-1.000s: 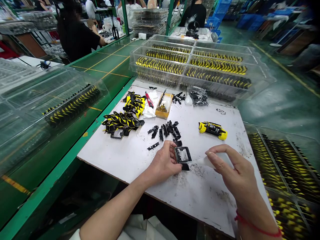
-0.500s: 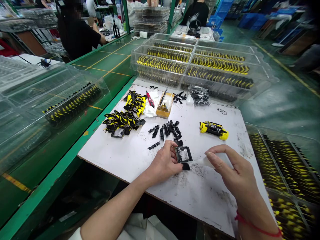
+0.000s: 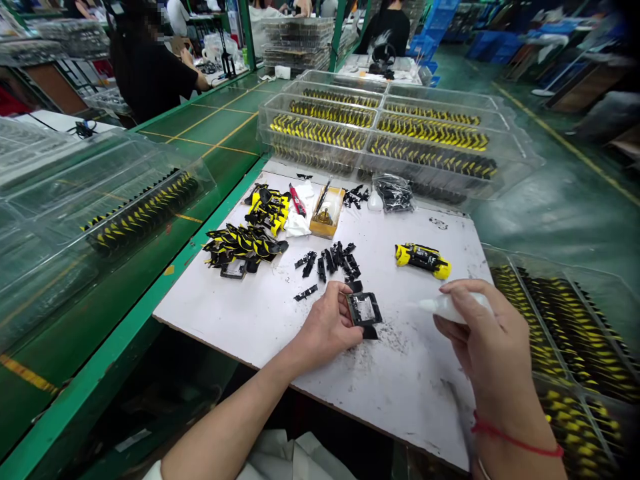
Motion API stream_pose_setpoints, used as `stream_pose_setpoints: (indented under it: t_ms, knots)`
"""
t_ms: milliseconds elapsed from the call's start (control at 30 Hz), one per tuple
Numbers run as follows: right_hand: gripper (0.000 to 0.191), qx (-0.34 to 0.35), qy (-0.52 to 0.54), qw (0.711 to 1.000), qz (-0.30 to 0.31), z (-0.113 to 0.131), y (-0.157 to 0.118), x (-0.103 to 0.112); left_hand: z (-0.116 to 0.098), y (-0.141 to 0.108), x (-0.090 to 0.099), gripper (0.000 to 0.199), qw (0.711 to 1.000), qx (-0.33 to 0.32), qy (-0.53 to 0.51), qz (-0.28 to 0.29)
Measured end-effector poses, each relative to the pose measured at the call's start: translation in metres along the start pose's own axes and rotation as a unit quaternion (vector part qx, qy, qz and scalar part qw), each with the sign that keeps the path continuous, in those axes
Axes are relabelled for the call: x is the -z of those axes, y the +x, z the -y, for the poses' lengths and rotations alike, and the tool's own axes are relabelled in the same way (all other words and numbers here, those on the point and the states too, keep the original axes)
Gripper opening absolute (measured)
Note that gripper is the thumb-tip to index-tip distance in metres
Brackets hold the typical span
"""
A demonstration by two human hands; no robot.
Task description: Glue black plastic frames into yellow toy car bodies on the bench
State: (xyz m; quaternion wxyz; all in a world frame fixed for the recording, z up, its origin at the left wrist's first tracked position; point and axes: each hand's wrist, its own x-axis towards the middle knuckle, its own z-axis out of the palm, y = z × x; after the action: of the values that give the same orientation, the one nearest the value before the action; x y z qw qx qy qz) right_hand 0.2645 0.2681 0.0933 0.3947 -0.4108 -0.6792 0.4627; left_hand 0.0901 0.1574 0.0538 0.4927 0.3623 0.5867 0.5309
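One partly hidden bottle (image 3: 447,307) between right fingers (image 3: 456,331), black frame (image 3: 365,309) between left fingers (image 3: 351,335).

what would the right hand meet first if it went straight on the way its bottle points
Probably the black frame in the left hand: the bottle in the right hand points towards it, though it might pass above; depth is unclear.

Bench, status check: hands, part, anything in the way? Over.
Left hand gripping black frame-shaped part. Right hand holding white squeeze bottle, nozzle apart from the part. Yellow-and-black assembly lies beyond, not between them.
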Motion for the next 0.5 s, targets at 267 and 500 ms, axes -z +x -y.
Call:
stream_pose_setpoints:
  t_ms: [267,500]
  knots:
    - [0.032,-0.103,0.092,0.989,0.062,0.007,0.029,-0.004,-0.001,0.001,-0.004,0.049,1.000,0.014,0.025,-0.009]
    - [0.028,-0.007,-0.041,0.999,0.015,0.009,0.100,-0.046,0.006,0.007,-0.011,0.050,1.000,0.024,0.011,-0.013]
